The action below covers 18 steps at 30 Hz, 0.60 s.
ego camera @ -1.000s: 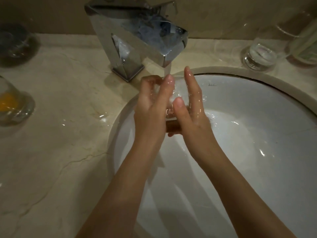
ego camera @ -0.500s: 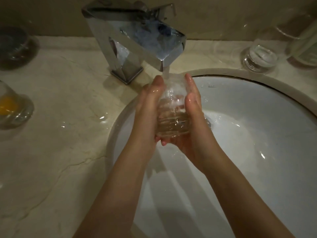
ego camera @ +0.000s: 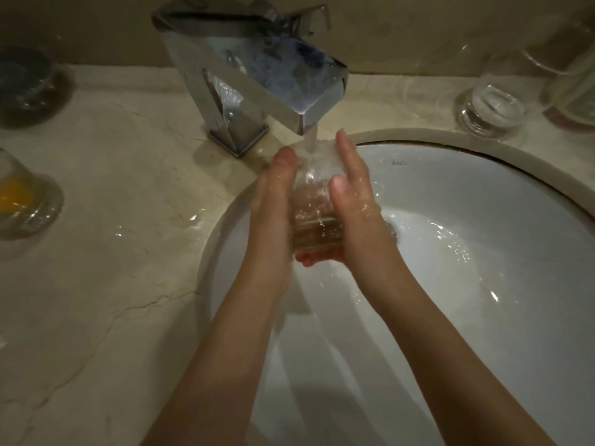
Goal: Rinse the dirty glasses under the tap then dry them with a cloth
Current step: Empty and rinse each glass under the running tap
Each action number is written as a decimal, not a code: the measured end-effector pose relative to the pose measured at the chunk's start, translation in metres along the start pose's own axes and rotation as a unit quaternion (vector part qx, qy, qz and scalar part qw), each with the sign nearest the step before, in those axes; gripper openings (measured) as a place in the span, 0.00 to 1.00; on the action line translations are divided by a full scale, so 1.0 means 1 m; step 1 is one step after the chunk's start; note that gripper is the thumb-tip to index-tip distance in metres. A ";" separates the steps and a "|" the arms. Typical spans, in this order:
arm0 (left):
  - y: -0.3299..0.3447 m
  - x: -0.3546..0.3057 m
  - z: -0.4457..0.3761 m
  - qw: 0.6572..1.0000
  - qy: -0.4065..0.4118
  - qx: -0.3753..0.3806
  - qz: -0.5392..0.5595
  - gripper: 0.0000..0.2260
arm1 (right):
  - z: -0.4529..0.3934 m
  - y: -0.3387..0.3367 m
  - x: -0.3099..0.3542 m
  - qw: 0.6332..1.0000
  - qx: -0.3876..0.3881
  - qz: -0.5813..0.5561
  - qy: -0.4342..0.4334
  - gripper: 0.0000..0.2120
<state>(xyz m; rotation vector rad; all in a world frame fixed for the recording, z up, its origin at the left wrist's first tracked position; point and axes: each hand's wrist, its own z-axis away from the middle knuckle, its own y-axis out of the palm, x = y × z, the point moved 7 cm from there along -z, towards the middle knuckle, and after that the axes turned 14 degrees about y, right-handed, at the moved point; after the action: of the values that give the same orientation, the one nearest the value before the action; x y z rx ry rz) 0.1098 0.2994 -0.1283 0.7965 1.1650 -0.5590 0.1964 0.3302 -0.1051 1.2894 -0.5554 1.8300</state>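
A clear drinking glass (ego camera: 317, 204) stands upright between my two hands, right under the chrome tap (ego camera: 257, 75). Water runs from the spout into the glass and splashes over its rim. My left hand (ego camera: 273, 207) holds the glass's left side, and its fingertips show curled under the base. My right hand (ego camera: 357, 207) holds the right side, thumb on the near wall and fingers along the far wall. All this is over the white basin (ego camera: 467, 268).
On the marble counter (ego camera: 112, 284), a glass with orange liquid (ego camera: 19, 201) stands at the far left and a dark glass (ego camera: 25, 82) behind it. A clear glass (ego camera: 492, 107) stands at the back right beside a larger clear vessel (ego camera: 573, 78). Water drops lie on the counter.
One second ago my hands overlapped around the glass. They have since turned it upright under the stream, one hand on each side, and water now fills and overflows it.
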 end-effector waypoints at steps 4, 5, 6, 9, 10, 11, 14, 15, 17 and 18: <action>-0.003 -0.013 -0.002 0.987 0.097 -0.023 -0.127 0.19 | 0.002 -0.002 -0.002 0.993 -0.016 0.116 -0.018 0.24; -0.003 -0.011 -0.002 0.989 0.088 -0.006 -0.118 0.21 | 0.002 -0.003 -0.002 0.995 -0.007 0.095 -0.006 0.23; -0.003 -0.010 -0.001 0.993 0.069 0.020 -0.097 0.23 | 0.001 -0.004 -0.003 0.998 0.003 0.064 0.010 0.23; -0.007 -0.002 0.005 0.992 0.014 0.111 -0.053 0.23 | 0.000 -0.013 -0.005 0.998 0.019 0.002 0.056 0.29; -0.011 0.000 0.006 0.992 0.006 0.116 -0.055 0.24 | 0.000 -0.015 -0.005 0.997 0.021 0.005 0.068 0.33; -0.014 0.002 0.007 0.992 0.002 0.109 -0.057 0.25 | 0.000 -0.014 -0.006 0.997 0.025 0.014 0.078 0.36; -0.013 0.001 0.009 0.994 -0.011 0.102 -0.040 0.24 | 0.004 -0.010 -0.004 0.996 0.031 0.034 0.082 0.36; -0.012 -0.001 0.008 0.994 -0.014 0.100 -0.033 0.23 | 0.005 -0.010 -0.002 0.996 0.029 0.033 0.079 0.35; -0.010 -0.005 0.008 0.995 -0.015 0.093 -0.026 0.25 | 0.008 -0.013 0.001 0.996 0.029 0.032 0.075 0.33; -0.011 -0.007 0.008 0.996 -0.013 0.088 -0.026 0.26 | 0.009 -0.014 0.004 0.996 0.031 0.037 0.074 0.31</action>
<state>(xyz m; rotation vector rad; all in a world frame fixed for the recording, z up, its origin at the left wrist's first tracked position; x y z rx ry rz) 0.1044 0.2861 -0.1231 0.9078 1.1253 -0.7214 0.2122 0.3328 -0.0996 1.1743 -0.4746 2.0002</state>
